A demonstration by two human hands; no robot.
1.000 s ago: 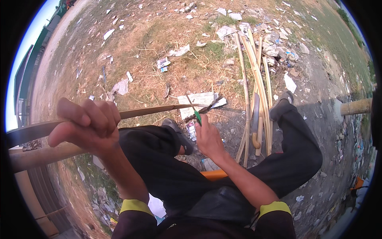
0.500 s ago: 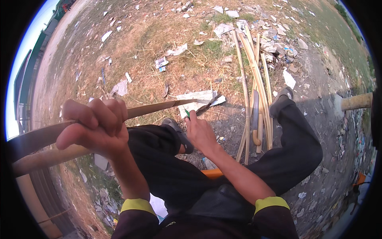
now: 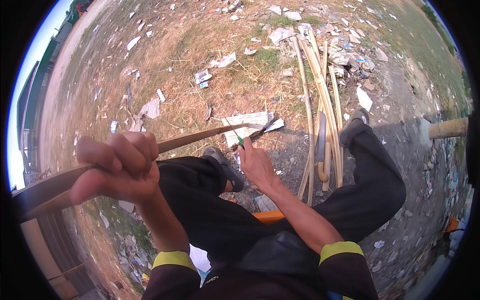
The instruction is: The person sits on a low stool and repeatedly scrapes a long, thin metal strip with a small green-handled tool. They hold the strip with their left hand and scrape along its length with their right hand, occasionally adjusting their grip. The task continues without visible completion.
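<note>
Hands apart, a person clamps a long strip [image 3: 192,139] at left in the left hand [image 3: 120,162], seemingly to steady it; the right hand [image 3: 257,162] grips a green-handled blade [image 3: 241,142] by its right end.

Dark sleeves [image 3: 169,281], yellow cuffs [image 3: 343,249]

Left hand [image 3: 120,167] curled, right hand [image 3: 256,165] clenched, both forearms [image 3: 302,215] stretched forward
</note>
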